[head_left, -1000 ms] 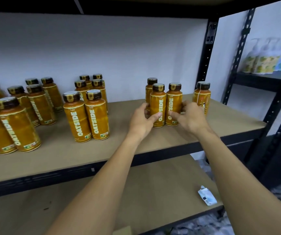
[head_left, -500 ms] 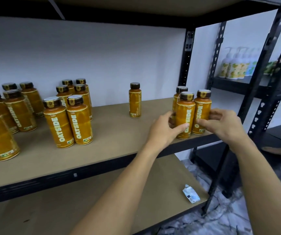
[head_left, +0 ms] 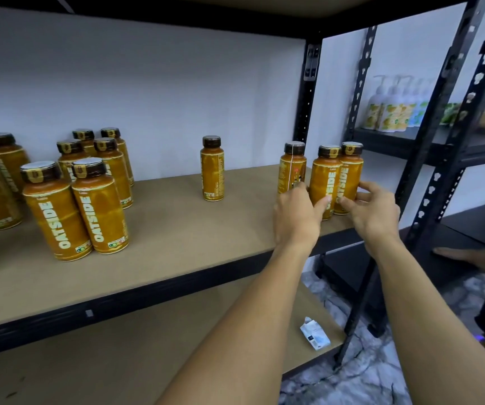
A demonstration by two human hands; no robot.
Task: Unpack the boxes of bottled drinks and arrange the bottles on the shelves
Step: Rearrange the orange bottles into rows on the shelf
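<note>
Two orange OATSIDE bottles with dark caps stand side by side at the right end of the brown shelf board (head_left: 176,229). My left hand (head_left: 296,217) grips the left bottle of the pair (head_left: 324,179) and my right hand (head_left: 372,211) grips the right bottle of the pair (head_left: 351,173). Just left of them stands a third bottle (head_left: 292,168), partly behind my left hand. A single bottle (head_left: 212,168) stands alone mid-shelf. Several more bottles (head_left: 74,209) are grouped at the left.
Black uprights (head_left: 308,92) frame the rack's right end. The lower shelf carries a small white carton (head_left: 314,337). A neighbouring rack at right holds pump bottles (head_left: 390,109). Another person's hand (head_left: 463,255) rests on its lower shelf. The floor is marble-patterned.
Both hands slid the pair of bottles rightward along the shelf to its right end beside the third bottle. One bottle of the former group stayed behind, alone mid-shelf.
</note>
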